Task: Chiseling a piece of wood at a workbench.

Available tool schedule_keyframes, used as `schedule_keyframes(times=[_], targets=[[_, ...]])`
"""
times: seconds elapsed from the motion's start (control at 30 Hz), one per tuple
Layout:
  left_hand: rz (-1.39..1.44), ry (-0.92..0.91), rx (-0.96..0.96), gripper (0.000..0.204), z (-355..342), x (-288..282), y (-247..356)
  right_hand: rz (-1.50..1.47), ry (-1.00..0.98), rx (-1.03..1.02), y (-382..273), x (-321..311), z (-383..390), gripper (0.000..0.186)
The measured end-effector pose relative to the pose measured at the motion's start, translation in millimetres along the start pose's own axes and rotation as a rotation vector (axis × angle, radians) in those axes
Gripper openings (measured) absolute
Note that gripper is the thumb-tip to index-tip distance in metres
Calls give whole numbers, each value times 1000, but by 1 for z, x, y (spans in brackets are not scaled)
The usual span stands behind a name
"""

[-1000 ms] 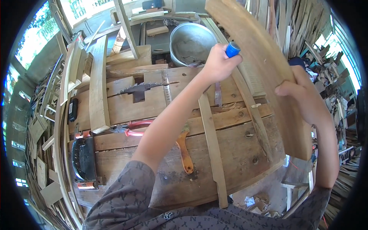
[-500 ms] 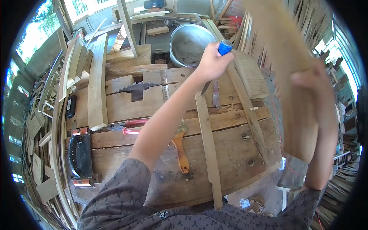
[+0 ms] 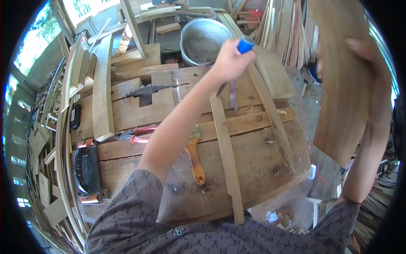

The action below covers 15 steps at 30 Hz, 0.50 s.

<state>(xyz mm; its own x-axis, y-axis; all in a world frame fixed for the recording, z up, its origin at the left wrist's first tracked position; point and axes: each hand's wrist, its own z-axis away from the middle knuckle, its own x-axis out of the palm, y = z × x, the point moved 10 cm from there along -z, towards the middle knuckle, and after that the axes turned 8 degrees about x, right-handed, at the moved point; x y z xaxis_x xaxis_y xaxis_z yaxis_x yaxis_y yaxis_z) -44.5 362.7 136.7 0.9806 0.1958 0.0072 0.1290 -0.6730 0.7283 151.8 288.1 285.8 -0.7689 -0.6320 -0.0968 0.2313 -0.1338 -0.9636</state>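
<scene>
My left hand [image 3: 230, 62] is closed round a blue-handled chisel [image 3: 245, 44]; its handle end sticks out above the fist and a bit of flat metal blade shows below. That blade meets or nearly meets the far end of a narrow wooden strip [image 3: 228, 161] lying across the workbench [image 3: 169, 194]. At the right, my right hand [image 3: 367, 51] grips a wide wooden board [image 3: 342, 97], raised roughly upright beside the bench, thumb on its face. Under my left forearm lie red-handled pliers [image 3: 141, 133] and a paintbrush [image 3: 195, 165] with an orange handle, both partly hidden.
A round metal pot [image 3: 186, 44] stands at the bench's far side. Nearer left are a curved plank [image 3: 102, 91], a black-handled tool [image 3: 87, 171] and a jagged dark blade [image 3: 146, 91] over a cutout. Stacked timber [image 3: 292, 34] leans behind; scraps [image 3: 275, 216] lie on the floor.
The board in my right hand has swung outward to the right and now shows its broad face. My left hand keeps hold of the chisel, nearly still; the whole view has shifted slightly.
</scene>
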Motion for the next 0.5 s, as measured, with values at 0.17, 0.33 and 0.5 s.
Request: schedule_keyframes(times=[0.17,0.33,0.5], targets=[[115,-98,-47,22,-8,23,1,1399,302,-376,7,11,-10,40],[-24,-96,6,25,-5,17,2,613,222,-296,30,-25,-7,39],[76,-137,-93,23,-1,21,-5,980,347,-57,48,-34,-22,46]])
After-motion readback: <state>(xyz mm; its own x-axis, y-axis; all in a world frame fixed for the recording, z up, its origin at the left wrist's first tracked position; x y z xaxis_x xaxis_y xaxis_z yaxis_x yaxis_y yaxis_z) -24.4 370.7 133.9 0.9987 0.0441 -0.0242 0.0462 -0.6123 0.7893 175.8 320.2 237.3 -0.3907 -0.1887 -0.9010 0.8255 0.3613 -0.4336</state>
